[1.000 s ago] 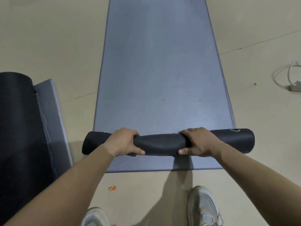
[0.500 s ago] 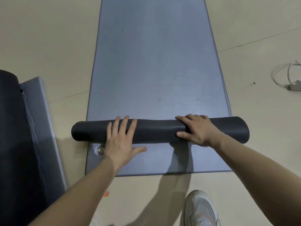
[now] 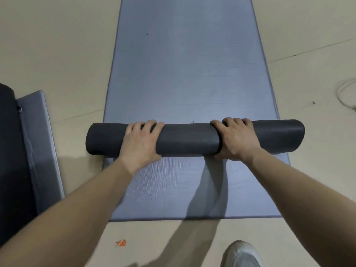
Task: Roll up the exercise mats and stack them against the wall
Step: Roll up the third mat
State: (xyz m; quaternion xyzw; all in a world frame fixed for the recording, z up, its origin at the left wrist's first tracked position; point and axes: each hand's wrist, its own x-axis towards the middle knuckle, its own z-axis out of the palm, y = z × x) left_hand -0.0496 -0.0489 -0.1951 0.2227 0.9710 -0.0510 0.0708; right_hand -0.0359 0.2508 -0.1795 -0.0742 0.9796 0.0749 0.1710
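Note:
A dark grey mat roll (image 3: 188, 138) lies crosswise on a long blue-grey mat (image 3: 185, 74) that stretches away from me on the beige floor. More flat blue-grey mat surface (image 3: 167, 189) shows on my side of the roll. My left hand (image 3: 141, 141) rests on the roll left of centre, fingers curled over its far side. Right of centre, my right hand (image 3: 236, 140) grips the roll, with the thumb tucked under the near side. Both ends of the roll stick out past the mat's edges.
At the far left lies another large dark rolled mat (image 3: 9, 151) with a blue-grey flap (image 3: 38, 141) beside it. A white cable (image 3: 344, 93) curls on the floor at the right edge. An orange scrap (image 3: 121, 243) and my shoe (image 3: 242, 255) are near the bottom.
The roll has moved farther away from me along the mat and looks thicker. My left hand went from flat with spread fingers to curled over the roll.

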